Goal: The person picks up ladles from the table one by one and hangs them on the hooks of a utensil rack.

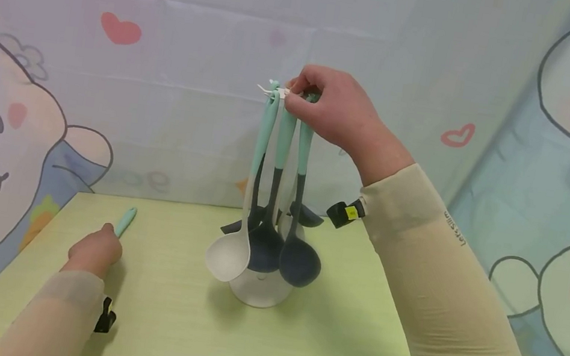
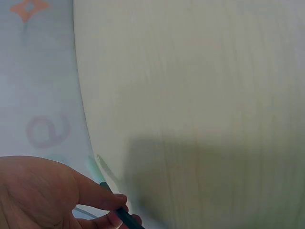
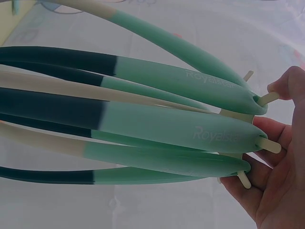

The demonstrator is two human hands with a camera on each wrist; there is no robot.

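Low over the left part of the table, my left hand point(image 1: 95, 250) pinches a kitchen utensil with a mint handle point(image 1: 126, 221) and dark shaft point(image 2: 126, 218); its head is hidden. My right hand point(image 1: 336, 106) grips the top of a white utensil rack point(image 1: 258, 296), thumb and fingers close around its hooks point(image 3: 270, 144). Several mint-handled utensils hang from those hooks by their handle holes. In front are a white ladle point(image 1: 228, 256), a dark ladle point(image 1: 300, 263) and another dark, bowl-headed utensil point(image 1: 265, 251). More dark heads show behind them.
The rack stands on a pale yellow-green table point(image 1: 161, 319). Behind the table's back edge hangs a light curtain point(image 1: 204, 130) with hearts and cartoon animals, which continues along both sides.
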